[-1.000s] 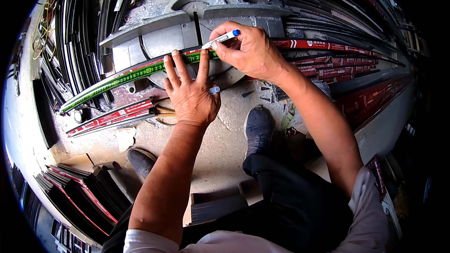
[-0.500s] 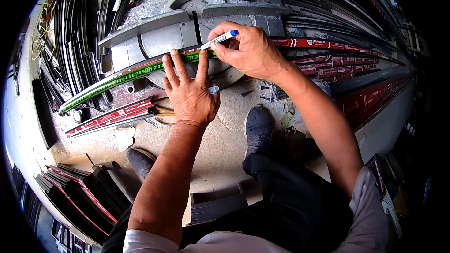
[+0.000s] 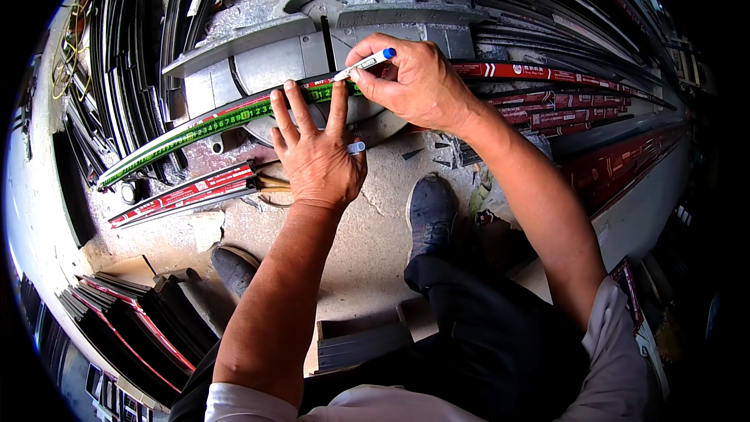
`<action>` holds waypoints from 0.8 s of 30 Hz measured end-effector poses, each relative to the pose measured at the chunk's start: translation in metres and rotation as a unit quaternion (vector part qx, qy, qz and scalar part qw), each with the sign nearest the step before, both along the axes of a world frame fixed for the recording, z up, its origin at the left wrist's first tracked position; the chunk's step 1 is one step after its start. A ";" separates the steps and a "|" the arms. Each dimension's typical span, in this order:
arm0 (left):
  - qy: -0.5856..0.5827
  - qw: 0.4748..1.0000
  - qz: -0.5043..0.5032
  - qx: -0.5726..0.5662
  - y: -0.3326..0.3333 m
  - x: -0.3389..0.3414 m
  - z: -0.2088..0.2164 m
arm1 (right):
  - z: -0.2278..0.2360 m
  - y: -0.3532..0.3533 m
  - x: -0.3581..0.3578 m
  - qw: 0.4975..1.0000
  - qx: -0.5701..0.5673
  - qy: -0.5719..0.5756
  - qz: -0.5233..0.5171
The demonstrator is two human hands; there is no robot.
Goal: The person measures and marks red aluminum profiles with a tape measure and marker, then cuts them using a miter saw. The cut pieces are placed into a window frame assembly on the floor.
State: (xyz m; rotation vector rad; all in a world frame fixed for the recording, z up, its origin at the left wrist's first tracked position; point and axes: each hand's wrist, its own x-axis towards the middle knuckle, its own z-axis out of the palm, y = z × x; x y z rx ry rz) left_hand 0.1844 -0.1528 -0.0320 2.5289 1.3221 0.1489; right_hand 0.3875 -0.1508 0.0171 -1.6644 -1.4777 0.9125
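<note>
A green tape measure (image 3: 215,125), marked with black numbers, lies along a long red-and-black strip (image 3: 516,71) across the metal machine bed. My left hand (image 3: 320,160) rests palm down on the tape, fingers spread and tips on the tape and strip. A pale blue pen cap (image 3: 356,148) sticks out at its thumb side; how it is held is hidden. My right hand (image 3: 414,82) pinches a white marker pen (image 3: 366,65) with a blue end. The pen slants down to the left, its tip at the strip's edge beside my left forefinger.
A raised metal fence (image 3: 242,45) and a dark slot (image 3: 326,43) lie beyond the strip. Bundles of black strips (image 3: 125,55) stand at the left, with more red-wrapped strips (image 3: 570,109) at the right. My shoes (image 3: 431,215) are on the floor near short cut pieces (image 3: 129,320).
</note>
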 end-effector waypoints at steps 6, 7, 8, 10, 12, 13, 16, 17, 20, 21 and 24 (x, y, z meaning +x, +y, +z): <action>0.000 1.000 -0.001 -0.002 0.000 0.001 0.000 | -0.004 0.000 0.001 1.000 0.013 0.001 0.002; 0.000 1.000 -0.001 -0.002 0.000 0.001 0.000 | -0.004 -0.001 0.001 1.000 0.008 0.002 0.002; 0.007 1.000 -0.001 -0.003 0.000 0.001 0.001 | -0.002 -0.001 0.000 1.000 0.002 0.003 0.003; 0.023 1.000 -0.002 -0.006 0.000 0.000 0.002 | -0.002 -0.001 0.000 1.000 -0.004 0.004 0.004; 0.008 1.000 -0.002 -0.004 0.000 0.000 0.001 | -0.002 0.000 0.000 1.000 -0.005 0.002 0.004; 0.001 1.000 -0.002 -0.004 0.000 0.000 0.000 | -0.003 0.000 0.000 1.000 -0.002 0.000 0.005; 0.001 1.000 0.001 -0.005 0.000 0.001 0.001 | -0.003 -0.001 0.001 1.000 -0.001 -0.003 0.006; 0.001 1.000 0.002 -0.005 0.000 0.001 0.001 | -0.001 -0.001 0.000 1.000 -0.005 -0.002 0.007; 0.001 1.000 0.002 -0.005 0.000 0.000 0.000 | -0.003 0.000 0.000 1.000 0.000 0.006 0.006; 0.000 1.000 0.002 -0.004 0.000 0.000 0.001 | -0.004 0.000 0.000 1.000 0.004 0.009 0.006; -0.001 1.000 0.001 -0.004 0.000 0.000 0.001 | -0.006 -0.001 0.000 1.000 0.006 0.015 0.003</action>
